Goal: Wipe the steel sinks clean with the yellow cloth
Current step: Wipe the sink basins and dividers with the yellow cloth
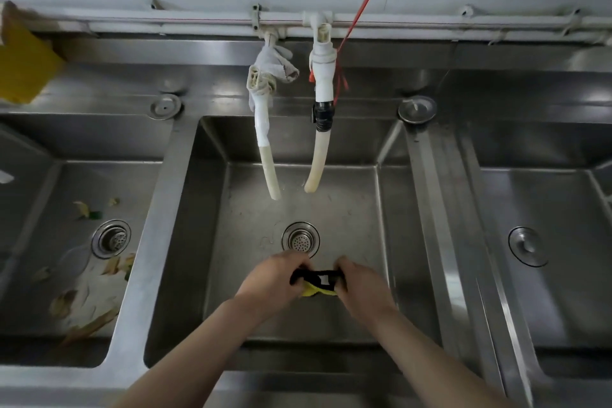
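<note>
Two bare forearms reaching in from the near edge, over the middle sink [384, 235]. Left hand [275, 278] and right hand [359, 285] close together just in front of the centre drain [300, 239], each grip closed on one end of a bunched yellow cloth [313, 290]. Dark strip across the top of the cloth, stretched between the two fists; whether it is part of the cloth cannot be told. Cloth held low over the sink floor, near the front wall; contact with the steel not clear.

Above, two taps [319, 53] on a white wall pipe [198, 21], each with a pale hose [317, 162] hanging into the middle sink. Grey rag [276, 64] tied around the left tap. Red string [364, 7] slanting down to the right tap.

Left sink [39, 156] littered with vegetable scraps [86, 301] around its strainer. Right sink [563, 215] with its drain plugged. Yellow sponge-like block [25, 66] on the back ledge at far left.
</note>
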A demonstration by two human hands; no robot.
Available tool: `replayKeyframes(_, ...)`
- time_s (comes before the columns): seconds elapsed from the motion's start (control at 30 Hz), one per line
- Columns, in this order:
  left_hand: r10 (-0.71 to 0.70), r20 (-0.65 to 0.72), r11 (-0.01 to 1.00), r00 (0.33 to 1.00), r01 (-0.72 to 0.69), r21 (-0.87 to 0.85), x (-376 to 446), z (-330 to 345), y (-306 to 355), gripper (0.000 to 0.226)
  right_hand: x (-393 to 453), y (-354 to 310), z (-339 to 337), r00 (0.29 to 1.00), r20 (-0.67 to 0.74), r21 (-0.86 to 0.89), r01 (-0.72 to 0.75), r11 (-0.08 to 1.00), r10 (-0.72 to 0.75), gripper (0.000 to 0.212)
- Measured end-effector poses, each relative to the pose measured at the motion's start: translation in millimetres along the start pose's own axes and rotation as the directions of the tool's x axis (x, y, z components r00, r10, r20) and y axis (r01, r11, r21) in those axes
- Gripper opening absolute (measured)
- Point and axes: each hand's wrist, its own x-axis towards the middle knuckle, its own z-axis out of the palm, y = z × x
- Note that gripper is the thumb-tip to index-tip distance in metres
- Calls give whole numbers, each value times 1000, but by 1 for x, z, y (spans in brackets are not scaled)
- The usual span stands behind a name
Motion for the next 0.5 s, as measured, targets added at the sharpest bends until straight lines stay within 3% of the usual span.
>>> replayKeyframes(0.17,-34,82,990,996,23,137,9,14,-6,27,4,8,-15,998,11,177,55,983,-58,12)
replayKeyframes(0.27,-58,168,967,984,14,254,23,25,-6,38,11,14,-17,997,65,181,28,983,-40,14)
replayKeyframes(0.5,-171,201,928,964,89,362,65,40,-8,21,28,49,-25,985,163,179,-83,980,54,21)
